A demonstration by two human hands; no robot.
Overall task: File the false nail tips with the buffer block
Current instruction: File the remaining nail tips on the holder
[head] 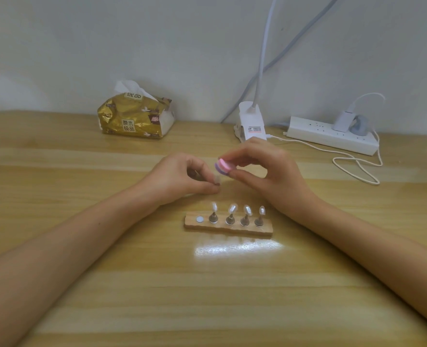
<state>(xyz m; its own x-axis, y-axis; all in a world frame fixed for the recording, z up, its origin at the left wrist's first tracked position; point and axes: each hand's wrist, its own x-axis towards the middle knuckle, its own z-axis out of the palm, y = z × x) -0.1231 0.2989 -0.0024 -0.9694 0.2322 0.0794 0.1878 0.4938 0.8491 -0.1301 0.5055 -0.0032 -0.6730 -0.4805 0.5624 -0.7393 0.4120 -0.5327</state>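
At the centre of the frame the left hand (pixel 182 176) curls its thumb and fingers together, pinching a small pale tip (pixel 217 180) (too blurred to read its shape). Just right of it, the right hand (pixel 262 169) pinches the buffer (pixel 222 166) between the thumb below and the fingers above. The buffer is a small rounded block in pink and purple layers, its end close over the held tip; whether they touch I cannot tell. Below the hands lies a stand (pixel 228 229), a narrow bar of plain wood. It bears four dark cone-shaped pegs (pixel 244 219), each topped by a glossy, translucent oval nail. Its leftmost spot shows only a flat white disc (pixel 200 219). The table (pixel 132 284) is shiny pale wood. At upper left of centre sits a crinkled gold tissue pack (pixel 134 116), and at upper right a white power strip (pixel 332 135) and a looped cable (pixel 352 166).
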